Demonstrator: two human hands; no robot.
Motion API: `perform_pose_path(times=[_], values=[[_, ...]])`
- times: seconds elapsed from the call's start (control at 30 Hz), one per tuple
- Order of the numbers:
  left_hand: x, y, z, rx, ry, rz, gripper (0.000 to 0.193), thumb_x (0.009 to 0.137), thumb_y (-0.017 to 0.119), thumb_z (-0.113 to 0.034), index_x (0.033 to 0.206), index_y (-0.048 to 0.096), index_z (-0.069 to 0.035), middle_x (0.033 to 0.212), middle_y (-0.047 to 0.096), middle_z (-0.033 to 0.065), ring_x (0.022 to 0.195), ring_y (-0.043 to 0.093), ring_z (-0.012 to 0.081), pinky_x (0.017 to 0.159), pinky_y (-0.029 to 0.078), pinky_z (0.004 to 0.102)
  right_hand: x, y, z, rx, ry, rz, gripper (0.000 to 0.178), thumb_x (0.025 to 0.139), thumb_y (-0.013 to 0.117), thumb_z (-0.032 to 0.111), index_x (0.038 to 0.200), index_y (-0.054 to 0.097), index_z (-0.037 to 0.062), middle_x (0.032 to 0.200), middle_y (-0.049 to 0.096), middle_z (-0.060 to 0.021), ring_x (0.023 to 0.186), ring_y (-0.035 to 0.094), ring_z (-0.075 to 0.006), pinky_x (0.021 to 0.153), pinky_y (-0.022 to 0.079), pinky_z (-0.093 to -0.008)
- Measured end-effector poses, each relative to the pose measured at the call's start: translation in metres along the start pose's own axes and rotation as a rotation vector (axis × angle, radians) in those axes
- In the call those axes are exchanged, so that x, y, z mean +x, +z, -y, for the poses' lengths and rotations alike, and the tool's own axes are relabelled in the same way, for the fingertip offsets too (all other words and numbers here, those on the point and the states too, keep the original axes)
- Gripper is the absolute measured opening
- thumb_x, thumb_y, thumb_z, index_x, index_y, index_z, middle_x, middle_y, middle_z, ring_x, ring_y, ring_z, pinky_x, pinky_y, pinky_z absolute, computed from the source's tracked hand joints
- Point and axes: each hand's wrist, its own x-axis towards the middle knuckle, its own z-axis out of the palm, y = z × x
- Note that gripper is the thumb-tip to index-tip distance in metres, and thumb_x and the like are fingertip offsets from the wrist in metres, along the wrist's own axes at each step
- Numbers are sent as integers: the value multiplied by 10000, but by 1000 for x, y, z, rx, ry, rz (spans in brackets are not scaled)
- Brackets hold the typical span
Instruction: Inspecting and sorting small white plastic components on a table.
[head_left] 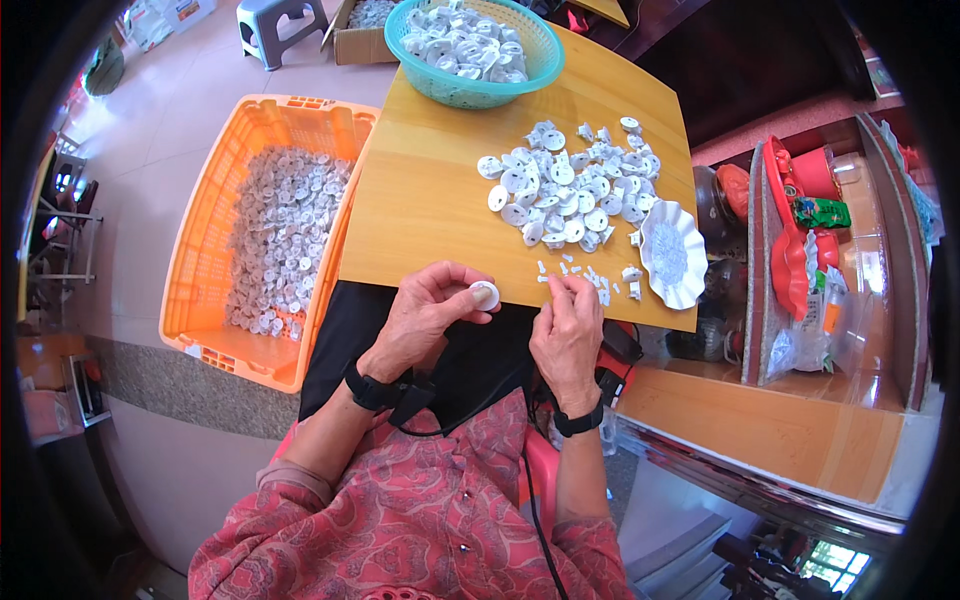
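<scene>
My left hand (425,312) pinches a small round white plastic part (487,297) between thumb and fingers, just off the table's near edge. My right hand (568,335) is closed in a pinch close by, its fingertips beside several tiny white plastic pieces (592,280) scattered along that edge. Whatever lies between those fingertips is too small to make out. Beyond them on the wooden table (430,200) spreads a loose pile of similar round white parts (570,190). To its right, a white scalloped dish (685,295) holds many tiny clear or whitish pieces.
A teal plastic basket (475,95) full of white parts stands at the table's far left. Left of the table, an orange crate (195,260) holds many more. A grey stool (265,40) and cardboard box (362,45) stand behind; a compartment of red goods (790,270) borders the right.
</scene>
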Motion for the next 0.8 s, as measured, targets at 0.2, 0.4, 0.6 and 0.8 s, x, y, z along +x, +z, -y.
perform_pose_path(times=[0.2, 0.4, 0.6, 0.8], values=[[-1, 3, 5, -91, -6, 17, 261, 940, 648, -71, 1180, 614, 27, 1056, 677, 137, 932, 691, 220, 768, 590, 290, -4, -4, 10, -86, -93, 49, 367, 775, 703, 16, 1136, 637, -5, 1051, 542, -118, 951, 566, -291, 807, 442, -432], [0, -1, 9, -136, -6, 41, 290, 937, 644, -56, 1211, 607, 32, 1069, 681, 155, 931, 695, 233, 766, 594, 295, -16, 12, 0, -43, -115, -44, 298, 752, 755, 35, 1034, 662, 15, 912, 544, -106, 854, 576, -298, 732, 472, -419], [0, -2, 9, -203, -17, 55, 286, 932, 647, -52, 1203, 614, 31, 1083, 680, 152, 934, 695, 231, 779, 592, 297, -19, 10, 10, 190, -12, -71, 115, 816, 725, 19, 888, 636, 25, 843, 551, -104, 731, 590, -261, 643, 497, -378], [-1, 0, 7, -284, -36, 87, 358, 930, 655, -67, 1271, 592, 21, 1103, 676, 142, 952, 689, 224, 804, 587, 298, -7, -14, 51, 1047, 527, -60, 92, 931, 645, 21, 1000, 598, -17, 870, 657, -50, 743, 600, -68, 655, 505, -212]])
